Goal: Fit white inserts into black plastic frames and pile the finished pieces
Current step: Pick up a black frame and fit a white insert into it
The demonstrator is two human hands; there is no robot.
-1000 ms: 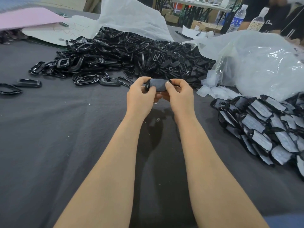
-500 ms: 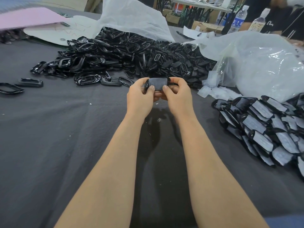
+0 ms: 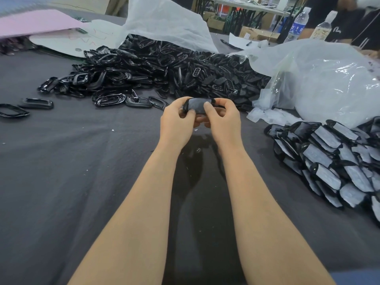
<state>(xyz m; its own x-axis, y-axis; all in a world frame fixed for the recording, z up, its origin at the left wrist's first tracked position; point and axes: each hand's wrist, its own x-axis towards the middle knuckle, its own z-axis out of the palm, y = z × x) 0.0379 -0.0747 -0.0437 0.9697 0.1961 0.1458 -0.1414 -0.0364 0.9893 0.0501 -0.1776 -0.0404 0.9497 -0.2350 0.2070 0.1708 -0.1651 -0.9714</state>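
Note:
Above the grey cloth, at mid-table, both hands hold one black frame [image 3: 196,105] with a pale insert across its face. My left hand [image 3: 176,124] grips its left end, thumb on the lower edge. My right hand [image 3: 223,122] grips the right end, thumb pressing on the insert. A big heap of loose black frames [image 3: 164,73] lies behind the hands. A pile of finished pieces [image 3: 333,161], white faces up, sits at the right.
A clear plastic bag [image 3: 320,79] and white scraps [image 3: 267,116] lie at back right. White wrapping [image 3: 164,23] covers the heap's rear. Stray frames [image 3: 37,103] lie at left. Pink sheet [image 3: 35,23] and water bottles [image 3: 298,23] stand far back.
Both thumbs have shifted over the insert; the right thumb has moved inward onto its face. The piece has tilted slightly. The hands stay in the same place.

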